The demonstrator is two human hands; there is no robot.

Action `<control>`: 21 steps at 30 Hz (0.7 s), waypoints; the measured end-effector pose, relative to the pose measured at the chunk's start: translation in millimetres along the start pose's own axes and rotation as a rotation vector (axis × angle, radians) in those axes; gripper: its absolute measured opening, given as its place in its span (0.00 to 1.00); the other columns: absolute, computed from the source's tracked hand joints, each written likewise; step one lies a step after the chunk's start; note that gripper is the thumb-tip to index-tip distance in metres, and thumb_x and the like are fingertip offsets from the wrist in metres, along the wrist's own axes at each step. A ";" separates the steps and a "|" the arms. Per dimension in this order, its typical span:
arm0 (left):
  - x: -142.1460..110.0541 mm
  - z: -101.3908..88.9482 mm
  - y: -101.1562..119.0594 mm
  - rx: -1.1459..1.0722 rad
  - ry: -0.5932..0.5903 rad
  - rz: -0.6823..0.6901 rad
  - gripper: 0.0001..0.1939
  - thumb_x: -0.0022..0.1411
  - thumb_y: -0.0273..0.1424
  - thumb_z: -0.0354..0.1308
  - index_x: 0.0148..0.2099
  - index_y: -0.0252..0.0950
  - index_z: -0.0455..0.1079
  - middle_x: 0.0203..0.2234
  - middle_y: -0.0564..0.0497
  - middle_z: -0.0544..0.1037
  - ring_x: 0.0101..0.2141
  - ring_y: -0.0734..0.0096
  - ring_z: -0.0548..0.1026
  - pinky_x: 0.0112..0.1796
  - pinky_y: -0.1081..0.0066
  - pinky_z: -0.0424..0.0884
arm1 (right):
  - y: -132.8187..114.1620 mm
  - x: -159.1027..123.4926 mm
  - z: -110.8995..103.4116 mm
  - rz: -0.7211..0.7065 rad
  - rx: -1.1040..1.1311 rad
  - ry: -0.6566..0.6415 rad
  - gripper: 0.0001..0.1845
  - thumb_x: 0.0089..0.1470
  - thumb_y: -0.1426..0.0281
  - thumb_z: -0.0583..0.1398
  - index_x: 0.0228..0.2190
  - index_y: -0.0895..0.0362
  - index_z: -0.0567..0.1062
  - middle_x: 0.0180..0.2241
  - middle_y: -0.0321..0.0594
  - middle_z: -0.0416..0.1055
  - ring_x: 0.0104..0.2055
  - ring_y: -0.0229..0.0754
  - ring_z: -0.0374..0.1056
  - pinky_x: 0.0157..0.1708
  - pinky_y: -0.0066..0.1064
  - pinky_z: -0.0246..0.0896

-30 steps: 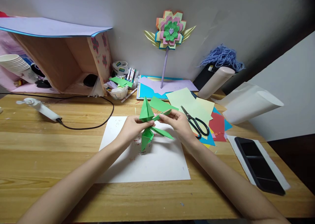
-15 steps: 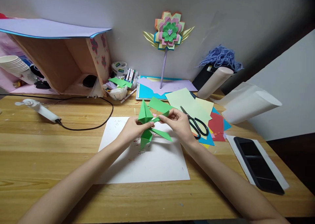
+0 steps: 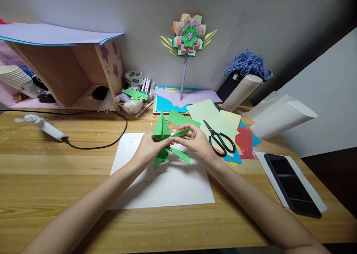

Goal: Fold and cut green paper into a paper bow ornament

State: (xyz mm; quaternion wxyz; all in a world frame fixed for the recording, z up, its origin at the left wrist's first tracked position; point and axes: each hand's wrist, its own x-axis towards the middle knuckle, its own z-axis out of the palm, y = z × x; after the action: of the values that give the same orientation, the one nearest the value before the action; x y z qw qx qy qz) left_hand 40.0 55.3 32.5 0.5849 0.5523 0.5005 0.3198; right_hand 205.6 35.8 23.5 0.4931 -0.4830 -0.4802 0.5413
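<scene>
A folded green paper piece [image 3: 161, 127] with several pointed petals is held up over a white sheet [image 3: 173, 190]. My left hand [image 3: 152, 144] pinches it near its centre, the thumb lying across the middle. With thumb and fingers my right hand [image 3: 193, 138] grips a petal on the right side, close to the centre. The two thumb tips nearly meet, and the paper's centre is partly covered by them. One petal points up, one down, and another slants down to the right below the right hand.
Black-handled scissors [image 3: 221, 140] lie on pale yellow paper [image 3: 208, 111] right of the hands. A green strip [image 3: 184, 118] rests behind. A glue gun [image 3: 41, 127] with a black cable is at left, a phone [image 3: 291, 185] at right. A paper flower [image 3: 189, 36] stands at the back.
My right hand has slid its grip inward toward the paper's centre, and its fingers now curl around the petal. The green paper has turned slightly and shifted left with both hands.
</scene>
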 end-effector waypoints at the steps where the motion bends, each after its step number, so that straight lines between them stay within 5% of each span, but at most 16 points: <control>1: -0.1 0.1 0.4 0.005 -0.002 0.005 0.13 0.47 0.38 0.63 0.29 0.32 0.75 0.28 0.47 0.79 0.30 0.68 0.75 0.30 0.74 0.68 | -1.0 -1.0 0.7 0.000 -0.006 0.009 0.22 0.38 0.65 0.68 0.33 0.54 0.64 0.28 0.37 0.75 0.32 0.44 0.74 0.35 0.35 0.69; 21: 4.0 -4.6 0.4 0.087 -0.058 -0.052 0.16 0.48 0.40 0.61 0.31 0.31 0.75 0.30 0.43 0.79 0.29 0.68 0.75 0.27 0.74 0.68 | 0.6 7.8 -11.7 0.104 -0.012 0.004 0.12 0.45 0.63 0.63 0.27 0.60 0.72 0.23 0.40 0.76 0.30 0.42 0.74 0.37 0.33 0.69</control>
State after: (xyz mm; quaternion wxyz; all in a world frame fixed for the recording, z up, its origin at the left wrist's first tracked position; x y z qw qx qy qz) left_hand 36.9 60.6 32.5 0.5826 0.5731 0.5111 0.2662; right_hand 216.9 44.0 21.7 0.4622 -0.5114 -0.4566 0.5624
